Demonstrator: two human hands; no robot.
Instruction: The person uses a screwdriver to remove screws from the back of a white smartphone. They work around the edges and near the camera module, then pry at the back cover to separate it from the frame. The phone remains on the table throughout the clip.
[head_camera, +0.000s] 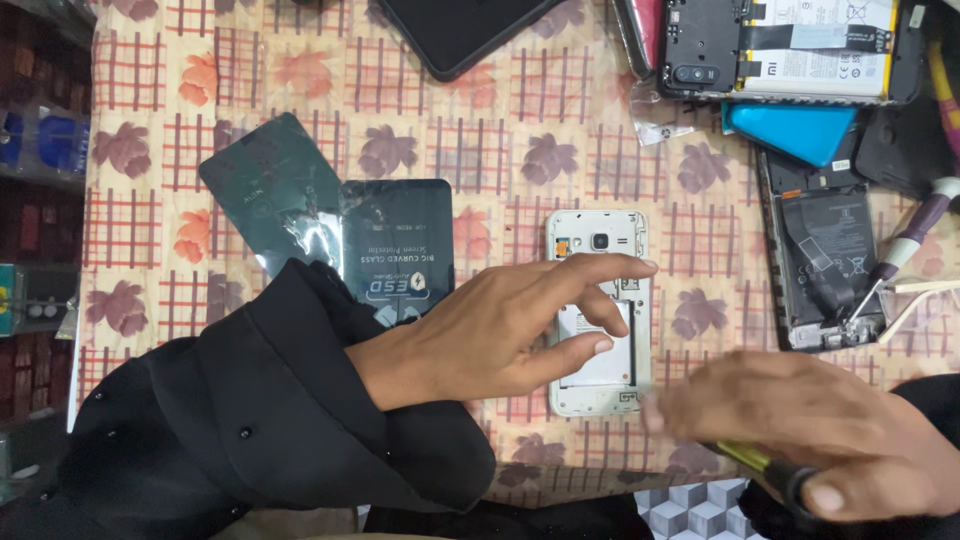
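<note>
Left hand (500, 330) pins the open-backed white phone (598, 310) on the table (500, 130), grip loose, fingertips only; right hand (810, 430) blurred, grip closed on a yellow-shafted screwdriver (765, 470); risk: tip skids, gouging exposed internals or the phone shifting.

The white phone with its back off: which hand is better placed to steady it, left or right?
Probably the left hand. Its fingers already rest on the white phone. The right hand is off to the side, blurred, and gripping a screwdriver, so it is busy.

Phone repair bench; opened phones (790, 45), screwdriver (905, 245).
</note>
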